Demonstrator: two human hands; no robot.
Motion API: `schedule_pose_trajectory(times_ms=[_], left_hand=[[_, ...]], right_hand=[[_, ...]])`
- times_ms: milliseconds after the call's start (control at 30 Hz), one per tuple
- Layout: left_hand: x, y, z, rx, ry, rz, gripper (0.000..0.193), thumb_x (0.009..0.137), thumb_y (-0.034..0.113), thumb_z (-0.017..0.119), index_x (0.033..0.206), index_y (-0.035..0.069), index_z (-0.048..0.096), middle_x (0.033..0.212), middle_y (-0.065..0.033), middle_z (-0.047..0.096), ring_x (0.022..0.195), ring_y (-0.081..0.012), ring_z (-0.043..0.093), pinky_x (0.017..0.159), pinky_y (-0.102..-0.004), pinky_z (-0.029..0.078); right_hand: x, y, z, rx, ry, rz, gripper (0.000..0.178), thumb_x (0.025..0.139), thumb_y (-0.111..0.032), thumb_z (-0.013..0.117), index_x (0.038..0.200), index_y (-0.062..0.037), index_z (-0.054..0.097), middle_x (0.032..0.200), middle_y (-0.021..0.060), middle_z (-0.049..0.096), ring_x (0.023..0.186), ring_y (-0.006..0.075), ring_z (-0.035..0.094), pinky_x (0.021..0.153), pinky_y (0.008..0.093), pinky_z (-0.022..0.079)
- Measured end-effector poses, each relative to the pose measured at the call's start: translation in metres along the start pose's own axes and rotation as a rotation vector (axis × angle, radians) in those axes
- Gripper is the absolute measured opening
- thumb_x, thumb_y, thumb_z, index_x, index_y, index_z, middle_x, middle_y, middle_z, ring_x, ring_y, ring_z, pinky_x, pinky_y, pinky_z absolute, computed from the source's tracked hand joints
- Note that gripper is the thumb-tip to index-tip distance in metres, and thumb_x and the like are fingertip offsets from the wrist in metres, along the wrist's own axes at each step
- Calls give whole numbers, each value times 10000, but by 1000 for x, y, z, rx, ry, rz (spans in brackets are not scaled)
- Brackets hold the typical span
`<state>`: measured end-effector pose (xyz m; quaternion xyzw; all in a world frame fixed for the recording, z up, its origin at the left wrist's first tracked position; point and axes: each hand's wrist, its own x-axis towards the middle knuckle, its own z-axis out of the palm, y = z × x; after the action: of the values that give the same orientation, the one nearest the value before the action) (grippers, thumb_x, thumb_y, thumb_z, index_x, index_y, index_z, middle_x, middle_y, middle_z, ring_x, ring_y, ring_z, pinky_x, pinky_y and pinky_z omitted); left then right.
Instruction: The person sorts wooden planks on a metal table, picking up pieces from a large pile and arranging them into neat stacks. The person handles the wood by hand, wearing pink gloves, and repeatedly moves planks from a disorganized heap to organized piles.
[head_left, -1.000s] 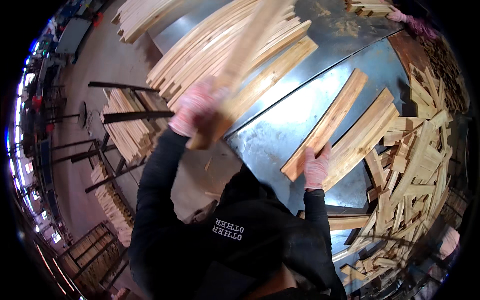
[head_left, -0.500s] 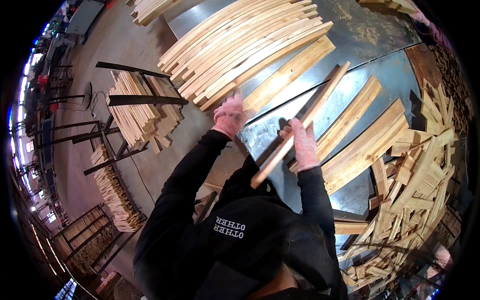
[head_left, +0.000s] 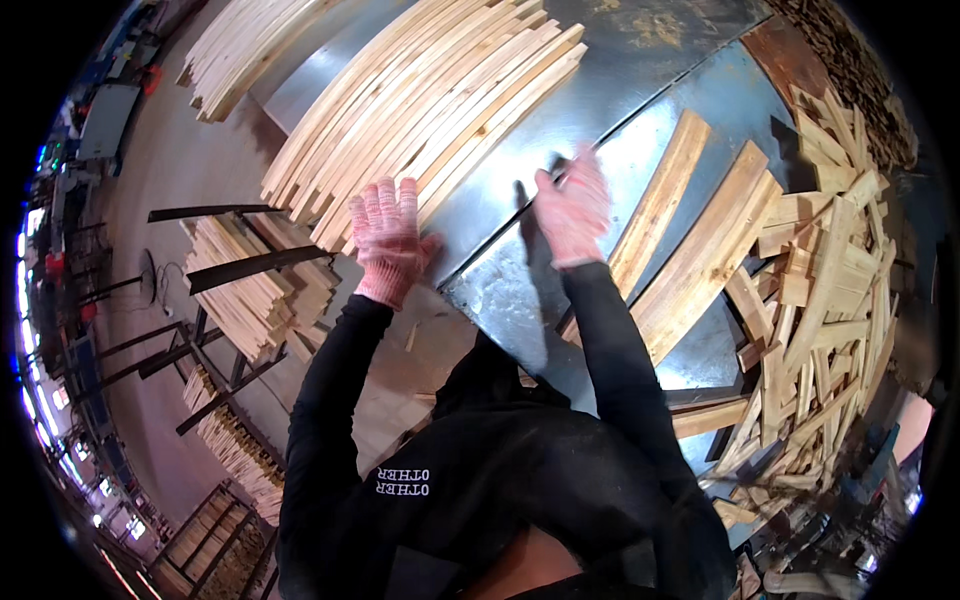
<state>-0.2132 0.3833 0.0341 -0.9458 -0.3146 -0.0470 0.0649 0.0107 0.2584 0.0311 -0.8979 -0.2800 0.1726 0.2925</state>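
Note:
My left hand (head_left: 388, 240), in a pink knit glove, lies with its fingers spread over the near ends of a row of long wooden strips (head_left: 440, 110). The strips lie side by side on the metal table (head_left: 500, 160). To the right, my right hand (head_left: 576, 208), also gloved, is over the table by a dark seam. It is somewhat blurred; its thumb and fingers are apart, and I see nothing held between them. Right of it lie a narrow board (head_left: 662, 190) and wider boards (head_left: 705, 265), tilted away from me.
A heap of wooden offcuts (head_left: 825, 300) lies along the right side. Another stack of strips (head_left: 250, 50) is at the far left. Left of the table, dark metal racks (head_left: 245, 268) hold stacked wood (head_left: 240, 290). A rust-brown panel (head_left: 788, 65) stands at the far right.
My right hand has let go of the wooden strip and moved away from me. My left hand has moved onto the strip ends. The loose board beside the row no longer lies apart.

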Motion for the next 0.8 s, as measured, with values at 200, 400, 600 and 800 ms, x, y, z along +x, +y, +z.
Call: schedule_pose_trajectory(times_ms=[200,400,600,800], left_hand=[[23,56,-11,-163,85,25,895,694,330,833,1420,-18,443,1394,-233,493,1304,-409,458,1107,-545,340],[66,173,-72,-464,68,789,941,634,328,850,1451,84,453,1468,-170,472,1383,-372,418,1170,-572,249],[68,284,-117,-409,125,1452,258,745,314,728,870,137,587,781,-7,657,773,-242,686,645,-400,540],[-39,403,-159,-1060,-1099,889,518,829,506,762,1020,30,690,781,-110,692,747,-180,660,714,-351,526]], right_hand=[[-66,106,-39,-229,174,505,1098,755,-413,783,1556,30,178,1449,270,465,1299,386,503,1108,424,390],[-111,134,-91,965,-31,358,823,810,-170,776,1485,69,371,1311,198,588,1118,214,597,961,310,488],[-229,187,-201,1408,-336,37,621,986,-435,594,1435,-24,476,1260,158,631,1113,225,607,977,377,475],[-405,277,-192,1870,719,31,542,1078,-404,377,1498,-61,378,1371,180,575,1224,320,584,1037,484,485]])
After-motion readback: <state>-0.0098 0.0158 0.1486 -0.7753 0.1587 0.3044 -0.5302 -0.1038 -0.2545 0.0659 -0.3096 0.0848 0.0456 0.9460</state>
